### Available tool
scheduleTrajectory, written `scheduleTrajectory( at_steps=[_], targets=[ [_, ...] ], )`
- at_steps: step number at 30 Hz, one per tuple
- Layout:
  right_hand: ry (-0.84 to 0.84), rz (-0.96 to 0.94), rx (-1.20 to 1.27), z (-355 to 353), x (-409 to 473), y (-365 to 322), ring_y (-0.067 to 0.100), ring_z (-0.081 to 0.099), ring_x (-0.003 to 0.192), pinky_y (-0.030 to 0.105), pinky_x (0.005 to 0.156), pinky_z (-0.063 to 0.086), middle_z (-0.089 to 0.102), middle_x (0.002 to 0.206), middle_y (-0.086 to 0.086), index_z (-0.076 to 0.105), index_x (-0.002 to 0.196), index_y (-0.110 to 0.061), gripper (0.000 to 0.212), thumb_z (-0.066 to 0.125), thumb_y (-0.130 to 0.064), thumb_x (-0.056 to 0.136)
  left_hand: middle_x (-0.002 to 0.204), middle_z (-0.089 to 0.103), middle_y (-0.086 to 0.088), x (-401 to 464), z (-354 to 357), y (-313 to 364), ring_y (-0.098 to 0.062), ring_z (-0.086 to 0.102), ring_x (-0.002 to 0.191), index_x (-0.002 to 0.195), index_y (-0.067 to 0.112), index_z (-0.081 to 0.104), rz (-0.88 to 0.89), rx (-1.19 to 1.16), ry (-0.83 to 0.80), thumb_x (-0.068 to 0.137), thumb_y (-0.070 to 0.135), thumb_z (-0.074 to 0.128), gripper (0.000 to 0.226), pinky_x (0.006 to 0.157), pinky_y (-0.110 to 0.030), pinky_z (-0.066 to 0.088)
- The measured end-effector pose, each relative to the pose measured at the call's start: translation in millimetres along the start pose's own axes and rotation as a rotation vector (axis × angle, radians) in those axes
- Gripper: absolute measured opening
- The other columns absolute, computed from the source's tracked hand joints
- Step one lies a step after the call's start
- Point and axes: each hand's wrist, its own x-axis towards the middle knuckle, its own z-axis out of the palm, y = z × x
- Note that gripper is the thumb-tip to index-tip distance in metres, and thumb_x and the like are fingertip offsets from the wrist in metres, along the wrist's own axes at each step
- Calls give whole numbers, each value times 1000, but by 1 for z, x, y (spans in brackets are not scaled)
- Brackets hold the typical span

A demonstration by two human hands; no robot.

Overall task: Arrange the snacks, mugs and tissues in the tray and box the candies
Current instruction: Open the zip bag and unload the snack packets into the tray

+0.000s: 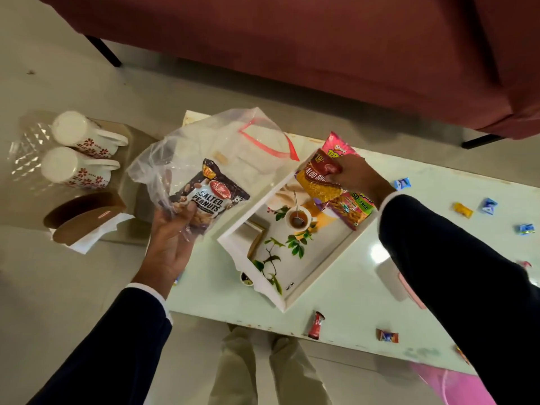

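A reddish-brown sofa (on dark legs) stands on pale floor beyond the glossy table.

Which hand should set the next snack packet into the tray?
Right hand: it already holds the snack packets over the tray. The left hand holds the bagged peanuts off to the side.

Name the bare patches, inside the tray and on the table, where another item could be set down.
The tray floor is bare from its printed teacup to the near corner. The table is bare between the tray and the right sleeve. Crowded: the tray's far corner, where the right hand holds snack packets.
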Motion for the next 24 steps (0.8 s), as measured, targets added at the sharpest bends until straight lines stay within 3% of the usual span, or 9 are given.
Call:
scheduleTrajectory(
  at_steps=[3, 7, 9, 11, 16, 18, 20, 22, 24],
  targets=[
    [20, 15, -31, 15, 16, -6, 35, 61, 112, 29, 86, 41, 67, 123, 18, 63, 129, -4, 39, 66, -17, 92, 133, 68, -7, 1, -1, 0, -30, 66, 122, 156, 19, 32, 20, -22, -20, 101, -6, 43, 61, 87, -41, 60],
    [56, 9, -122, 32, 24, -5, 36, 64, 107, 31, 82, 46, 69, 117, 18, 64, 124, -3, 36, 66, -14, 90, 150, 50, -19, 4, -4, 2, -37, 57, 131, 160, 22, 21, 22, -30, -41, 82, 13, 81, 99, 94, -49, 57],
    [144, 9, -158, 38, 23, -3, 35, 65, 106, 37, 84, 53, 70, 118, 15, 62, 127, -7, 38, 66, -17, 90, 152, 47, -22, 6, -6, 0, -37, 57, 131, 160, 21, 21, 32, -29, -45, 87, 9, 75, 92, 92, -48, 57],
    [268, 30, -206, 40, 17, -2, 34, 65, 108, 45, 85, 57, 68, 122, 11, 59, 131, -14, 44, 68, -25, 89, 151, 50, -19, 5, -9, -4, -36, 58, 130, 161, 20, 20, 46, -20, -55, 97, -4, 53, 76, 92, -47, 57],
    [511, 55, -360, 40, -3, -6, 31, 53, 118, 49, 96, 47, 54, 131, 11, 47, 131, -14, 59, 74, -36, 83, 148, 55, -16, 2, -8, -7, -34, 60, 128, 161, 21, 19, 55, 1, -110, 100, -9, 41, 71, 93, -46, 58],
    [561, 54, -109, 31, -15, -16, 24, 53, 114, 35, 88, 49, 55, 127, 6, 49, 129, -16, 48, 69, -31, 88, 145, 57, -14, 1, -6, -8, -33, 62, 126, 161, 22, 21, 47, 19, -115, 99, -7, 44, 72, 91, -44, 59],
    [450, -9, 313, 15, -29, -30, 18, 61, 106, 15, 70, 49, 62, 117, -1, 57, 122, -18, 30, 64, -22, 93, 146, 57, -13, 0, -3, -6, -32, 62, 126, 160, 25, 25, 31, 29, -141, 98, -7, 45, 73, 89, -43, 59],
    [265, -127, 514, -1, -47, -42, 14, 65, 101, 9, 63, 50, 66, 107, -9, 64, 116, -20, 21, 60, -14, 97, 148, 55, -12, 0, 2, -4, -32, 60, 129, 158, 30, 29, 0, 26, -210, 98, -9, 43, 74, 90, -42, 59],
    [126, -235, 562, -13, -65, -52, 9, 66, 99, 10, 69, 54, 68, 105, -13, 68, 112, -25, 24, 57, -9, 98, 150, 53, -14, 0, 7, -3, -33, 58, 131, 158, 32, 30, -40, 23, -270, 97, -11, 40, 75, 91, -41, 59]
  ],
)
